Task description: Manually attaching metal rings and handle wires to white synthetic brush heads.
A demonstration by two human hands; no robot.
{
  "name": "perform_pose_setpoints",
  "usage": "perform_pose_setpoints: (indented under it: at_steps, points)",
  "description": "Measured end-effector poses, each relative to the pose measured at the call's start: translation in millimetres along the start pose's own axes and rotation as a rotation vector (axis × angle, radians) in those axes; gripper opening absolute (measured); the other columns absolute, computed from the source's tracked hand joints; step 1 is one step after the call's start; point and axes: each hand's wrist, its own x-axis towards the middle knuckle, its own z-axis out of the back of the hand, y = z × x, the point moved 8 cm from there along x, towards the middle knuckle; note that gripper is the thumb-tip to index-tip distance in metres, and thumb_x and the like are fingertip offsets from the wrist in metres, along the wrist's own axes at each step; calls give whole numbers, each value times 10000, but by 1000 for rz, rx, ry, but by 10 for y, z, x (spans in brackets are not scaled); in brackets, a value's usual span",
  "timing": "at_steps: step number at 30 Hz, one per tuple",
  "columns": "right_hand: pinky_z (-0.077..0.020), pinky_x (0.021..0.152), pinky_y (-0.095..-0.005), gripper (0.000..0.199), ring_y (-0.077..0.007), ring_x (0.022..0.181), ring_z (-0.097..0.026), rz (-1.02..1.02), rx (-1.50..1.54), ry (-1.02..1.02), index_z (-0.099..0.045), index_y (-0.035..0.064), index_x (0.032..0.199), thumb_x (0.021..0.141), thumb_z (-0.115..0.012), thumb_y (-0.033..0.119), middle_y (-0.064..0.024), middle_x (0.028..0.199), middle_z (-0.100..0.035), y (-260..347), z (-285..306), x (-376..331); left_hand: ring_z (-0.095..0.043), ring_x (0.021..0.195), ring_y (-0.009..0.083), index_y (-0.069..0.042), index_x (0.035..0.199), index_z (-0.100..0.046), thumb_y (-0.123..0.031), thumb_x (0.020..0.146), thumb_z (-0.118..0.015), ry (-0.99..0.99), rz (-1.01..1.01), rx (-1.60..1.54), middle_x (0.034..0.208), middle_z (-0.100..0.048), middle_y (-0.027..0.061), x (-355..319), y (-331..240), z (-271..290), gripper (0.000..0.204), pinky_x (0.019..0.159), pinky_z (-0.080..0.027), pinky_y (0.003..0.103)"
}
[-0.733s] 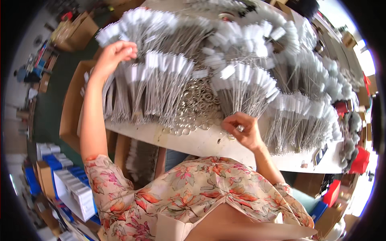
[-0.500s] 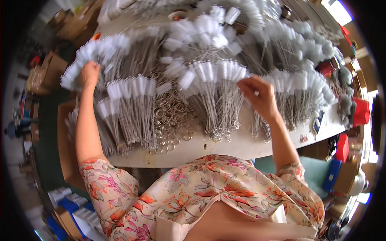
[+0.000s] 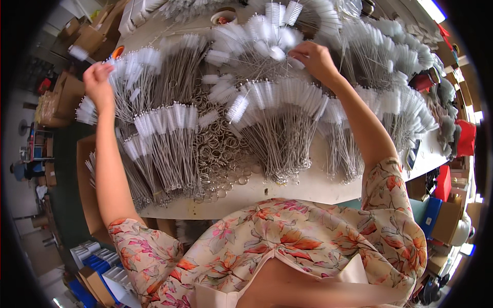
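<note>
My left hand (image 3: pixel 99 84) is raised at the far left with its fingers pinched together. A blurred white bristle head (image 3: pixel 78 53) shows just beyond it, seemingly of a wire brush in that grip; its stem is too thin to make out. At the back middle, my right hand (image 3: pixel 314 60) has its fingers curled closed at a loose heap of white-bristled wire brushes (image 3: pixel 257 38). One bristle head (image 3: pixel 296 62) lies right under these fingertips. In front stands a fanned bundle of brushes (image 3: pixel 280 123) with looped wire ends toward me.
More brush bundles stand at left (image 3: pixel 169 138) and right (image 3: pixel 395 113). Between the front bundles lies a pile of metal rings (image 3: pixel 218 143). The pale table (image 3: pixel 246 197) ends near my body. An orange-rimmed object (image 3: pixel 118 52) and a round container (image 3: pixel 224 16) stand farther back.
My left hand has risen leftward out of the left brushes, with a white bristle head now beyond it. My right hand has moved from the front bundle back to the heap behind it.
</note>
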Motion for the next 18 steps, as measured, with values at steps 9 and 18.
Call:
perform_pose_setpoints:
  at_steps: [9, 18]
  points:
    - [-443, 605, -267, 194, -127, 626, -533, -235, 379, -213, -618, 59, 804, 867, -470, 167, 2, 670, -545, -254, 1323, 183, -610, 660, 204, -17, 775, -623, -181, 745, -657, 884, 42, 572, 715, -643, 110, -942, 512, -1335, 170, 624, -465, 317]
    - [-500, 715, -376, 321, -282, 798, -633, -617, -423, 273, -692, 141, 834, 656, -669, 407, -102, 817, -661, -1004, 980, -350, -620, 706, 228, -24, 767, -613, -151, 774, -576, 633, 195, 709, 732, -653, 94, -812, 167, -1122, 132, 675, -459, 319]
